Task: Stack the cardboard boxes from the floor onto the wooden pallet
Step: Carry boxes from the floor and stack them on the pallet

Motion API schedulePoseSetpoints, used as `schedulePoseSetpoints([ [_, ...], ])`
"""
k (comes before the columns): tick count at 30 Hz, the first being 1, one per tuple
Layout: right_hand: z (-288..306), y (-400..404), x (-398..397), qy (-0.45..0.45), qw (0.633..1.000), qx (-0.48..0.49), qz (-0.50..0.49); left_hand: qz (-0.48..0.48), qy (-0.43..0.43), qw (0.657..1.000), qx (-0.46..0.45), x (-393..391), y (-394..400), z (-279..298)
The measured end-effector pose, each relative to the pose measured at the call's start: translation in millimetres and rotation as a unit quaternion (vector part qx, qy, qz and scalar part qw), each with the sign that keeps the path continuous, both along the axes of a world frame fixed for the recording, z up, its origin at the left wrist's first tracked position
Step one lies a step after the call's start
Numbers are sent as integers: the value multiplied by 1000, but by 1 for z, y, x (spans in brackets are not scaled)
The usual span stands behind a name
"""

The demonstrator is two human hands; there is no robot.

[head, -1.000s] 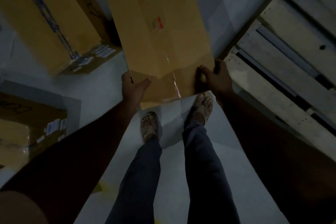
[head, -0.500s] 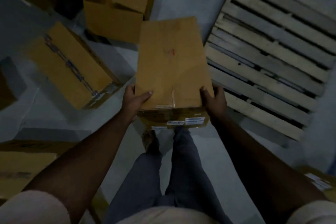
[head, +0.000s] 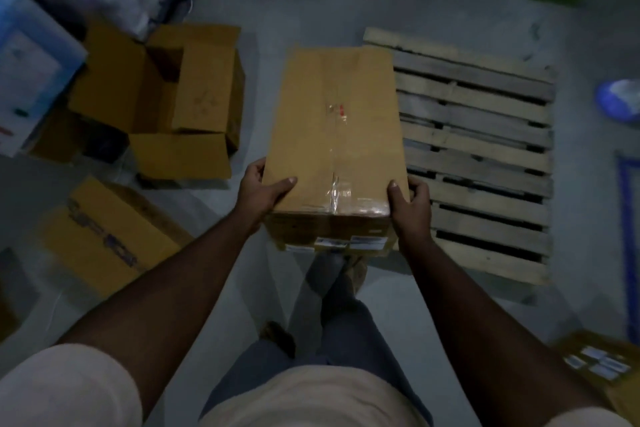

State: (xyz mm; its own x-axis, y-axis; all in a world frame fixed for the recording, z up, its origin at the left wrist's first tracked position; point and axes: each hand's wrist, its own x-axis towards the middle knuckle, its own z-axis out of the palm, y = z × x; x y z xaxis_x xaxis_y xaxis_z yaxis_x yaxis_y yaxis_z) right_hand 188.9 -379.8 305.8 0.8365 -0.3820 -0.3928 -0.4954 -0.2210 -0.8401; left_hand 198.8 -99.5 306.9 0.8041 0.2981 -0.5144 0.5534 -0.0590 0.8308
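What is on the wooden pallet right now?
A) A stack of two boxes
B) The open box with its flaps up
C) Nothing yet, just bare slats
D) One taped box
C: the wooden pallet shows only bare slats, while the taped box is held up in the left hand and right hand, and the open box sits on the floor to the left.

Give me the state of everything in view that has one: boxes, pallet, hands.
Long taped brown cardboard box: sealed, lifted off the floor, held at its near end.
Left hand: grips the box's left edge.
Right hand: grips its right edge.
Slatted wooden pallet: bare, flat on the floor.
Open-flapped brown cardboard box: open, on the floor.
Printed brown cardboard box: closed, on the floor.
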Motion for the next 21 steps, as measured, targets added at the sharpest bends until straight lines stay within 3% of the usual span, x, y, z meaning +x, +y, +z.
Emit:
schedulePoseSetpoints([
  [12,-25,-74,178,-6,996,39,-83,-135,20,989,-64,192,-69,-3],
  [21,-158,-98,385,-26,980,91,-176,-194,-3,979,-63,427,-99,-133],
])
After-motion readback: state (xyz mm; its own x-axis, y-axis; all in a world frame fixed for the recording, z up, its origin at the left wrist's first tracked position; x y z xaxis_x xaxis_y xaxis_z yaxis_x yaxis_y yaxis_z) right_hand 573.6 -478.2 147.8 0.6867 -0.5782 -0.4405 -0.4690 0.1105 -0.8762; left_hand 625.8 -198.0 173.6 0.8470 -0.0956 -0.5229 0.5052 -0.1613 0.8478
